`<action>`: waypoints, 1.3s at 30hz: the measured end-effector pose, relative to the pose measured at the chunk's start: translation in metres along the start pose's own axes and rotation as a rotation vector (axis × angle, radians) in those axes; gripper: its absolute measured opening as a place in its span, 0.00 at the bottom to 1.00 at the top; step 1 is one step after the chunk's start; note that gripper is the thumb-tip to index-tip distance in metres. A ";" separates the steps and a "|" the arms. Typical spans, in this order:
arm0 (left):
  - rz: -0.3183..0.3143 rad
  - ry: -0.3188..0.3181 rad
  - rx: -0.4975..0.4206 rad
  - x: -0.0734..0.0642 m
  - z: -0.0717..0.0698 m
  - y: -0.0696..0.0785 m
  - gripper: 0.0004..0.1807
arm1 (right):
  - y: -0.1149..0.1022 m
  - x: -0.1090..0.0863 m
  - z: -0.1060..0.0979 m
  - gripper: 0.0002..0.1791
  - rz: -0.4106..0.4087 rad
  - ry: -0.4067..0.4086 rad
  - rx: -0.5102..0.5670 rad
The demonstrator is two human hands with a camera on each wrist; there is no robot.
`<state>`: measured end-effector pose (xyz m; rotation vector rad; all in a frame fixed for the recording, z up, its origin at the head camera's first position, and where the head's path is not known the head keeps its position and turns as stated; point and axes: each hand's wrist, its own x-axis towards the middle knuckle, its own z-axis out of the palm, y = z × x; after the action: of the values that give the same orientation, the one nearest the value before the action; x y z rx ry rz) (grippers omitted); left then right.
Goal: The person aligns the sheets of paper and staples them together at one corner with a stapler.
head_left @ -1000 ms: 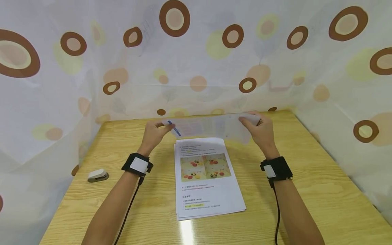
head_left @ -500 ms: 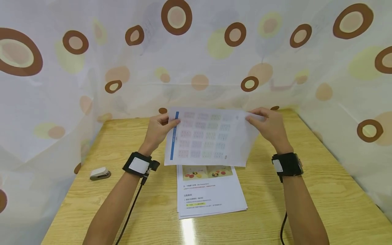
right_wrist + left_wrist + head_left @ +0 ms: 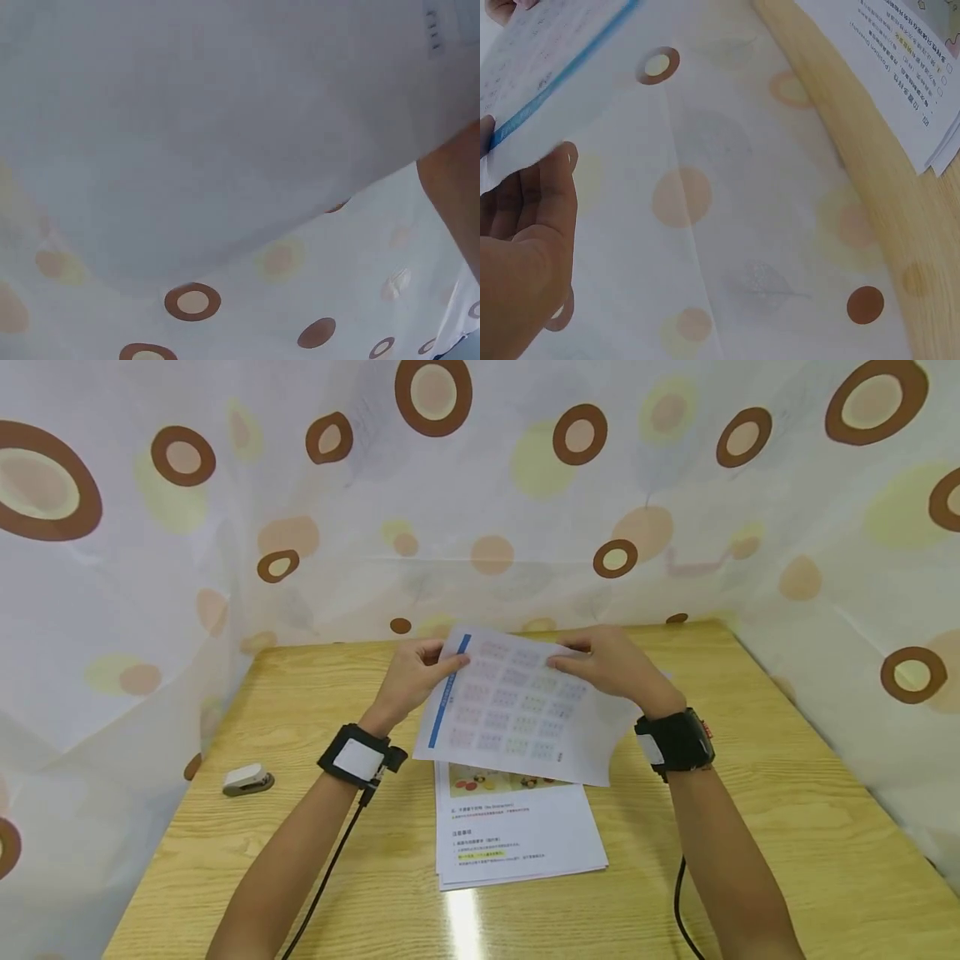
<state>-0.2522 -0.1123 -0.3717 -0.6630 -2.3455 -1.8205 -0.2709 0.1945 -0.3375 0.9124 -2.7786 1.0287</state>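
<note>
near the left edge of the desk [image 3: 795, 835] sits a small white and grey stapler [image 3: 248, 779], well apart from my hands. next comes my left forearm, with a black wristband [image 3: 358, 760] and a black cable [image 3: 326, 878] running from it. my left hand [image 3: 405, 687] pinches the upper left corner of a printed sheet [image 3: 517, 702], thumb on the front beside a blue stripe, fingers curled behind. the sheet hangs tilted in the air over the middle of the desk, its lower right corner dipping; it carries rows of small, faint coloured blocks. below it, flat on the desk between the left and right edges, lies a stack of papers [image 3: 517, 843]; the held sheet hides its far end, leaving part of a photo and a yellow-highlighted line in sight. to the right, my right hand [image 3: 607, 667] pinches the sheet's top edge, thumb in front; its fingers are partly hidden. behind the desk's far edge hangs a white cloth [image 3: 442, 527] with brown rings and peach dots.
</note>
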 end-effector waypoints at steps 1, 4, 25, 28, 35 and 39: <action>-0.007 0.002 -0.002 0.000 -0.001 -0.001 0.14 | 0.000 0.001 0.000 0.10 0.000 0.006 0.017; -0.031 -0.010 -0.030 -0.001 -0.007 -0.005 0.14 | 0.001 0.000 -0.003 0.10 0.017 0.050 0.079; -0.107 0.079 -0.204 -0.009 -0.014 -0.023 0.18 | 0.036 -0.024 -0.005 0.28 0.370 0.060 0.362; -0.115 0.110 -0.195 -0.008 -0.015 -0.022 0.18 | 0.035 -0.023 -0.002 0.26 0.371 0.007 0.373; -0.142 0.155 -0.195 -0.007 -0.016 -0.022 0.17 | 0.036 -0.021 0.009 0.21 0.364 -0.098 0.462; -0.155 0.165 -0.182 -0.008 -0.016 -0.023 0.17 | 0.038 -0.022 0.015 0.19 0.357 -0.140 0.522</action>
<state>-0.2573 -0.1336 -0.3905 -0.3400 -2.1980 -2.0844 -0.2708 0.2198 -0.3769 0.5328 -2.9013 1.8737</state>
